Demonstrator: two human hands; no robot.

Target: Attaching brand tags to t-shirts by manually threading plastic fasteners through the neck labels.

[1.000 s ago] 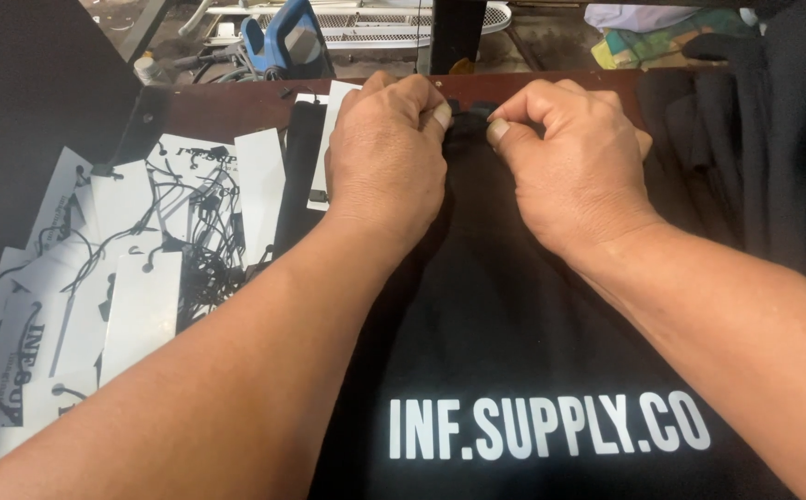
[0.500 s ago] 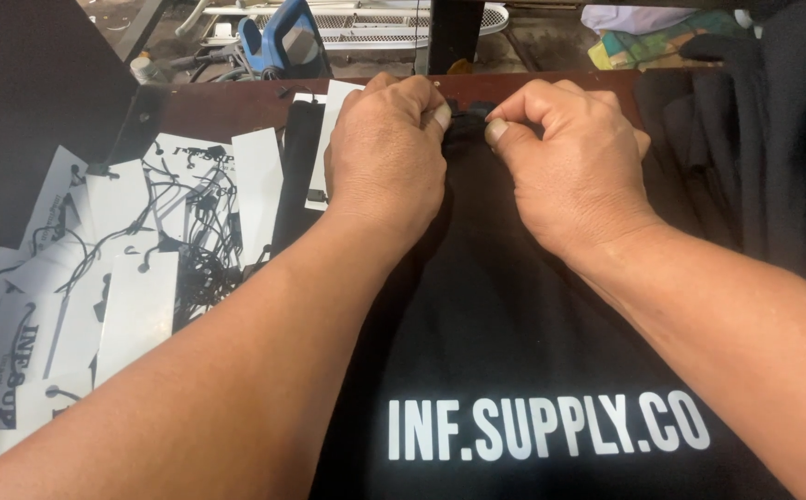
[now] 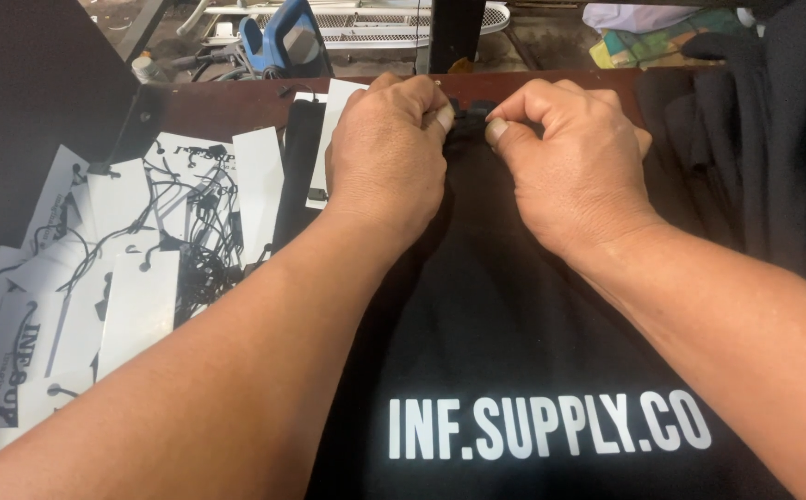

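A black garment with white printed lettering lies flat on a dark red-brown table. My left hand and my right hand meet at the garment's far edge. Both pinch the bunched black fabric of the neck area between thumb and fingers. A white paper tag lies partly under my left hand. What sits between the fingertips is too small and dark to make out.
Several white hang tags with black strings are spread over the table's left side. A stack of black clothing fills the right. A blue tool and a white grille lie beyond the table's far edge.
Both hands stay at the garment's neck edge; the fingers have shifted only slightly.
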